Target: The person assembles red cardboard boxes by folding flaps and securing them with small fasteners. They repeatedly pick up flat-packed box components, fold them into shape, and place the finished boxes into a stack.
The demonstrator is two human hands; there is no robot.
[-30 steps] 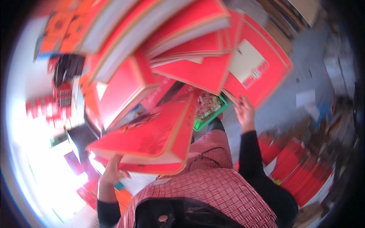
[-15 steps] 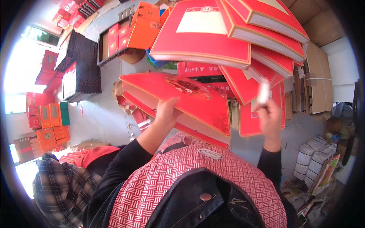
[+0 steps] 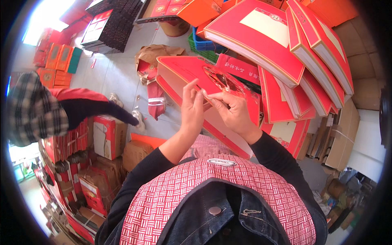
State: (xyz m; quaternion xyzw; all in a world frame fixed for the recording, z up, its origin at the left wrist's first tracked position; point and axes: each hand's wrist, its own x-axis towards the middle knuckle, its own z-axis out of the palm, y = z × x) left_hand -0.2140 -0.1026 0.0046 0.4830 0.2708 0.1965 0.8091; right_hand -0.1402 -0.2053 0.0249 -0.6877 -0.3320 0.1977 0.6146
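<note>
A red book-style gift box (image 3: 183, 67) with a round dark ornament on its cover lies in front of me, its cover raised along the near side so the pale inside shows. My left hand (image 3: 192, 112) is at the cover's near edge, fingers stretched upward and thumb close to my other hand. From the right, my right hand (image 3: 234, 114) meets it there, thumb and forefinger pinched together at the edge. Anything between those fingertips is too small or hidden to make out. Stacked red gift boxes (image 3: 257, 30) with cream panels fan out beyond and to the right.
Blue and green crates (image 3: 202, 45) stand behind the box. A brown paper bag (image 3: 159, 53) lies on the floor to the left. Someone in a plaid garment (image 3: 34, 110) is at far left, above cartons (image 3: 108, 134) and bundled red packages. Flattened cardboard (image 3: 345, 134) leans at right.
My right hand has come left and down from the stacked boxes, where it held a small whitish thing, to the cover's edge. My left hand has released its grip there. The view has shifted.
</note>
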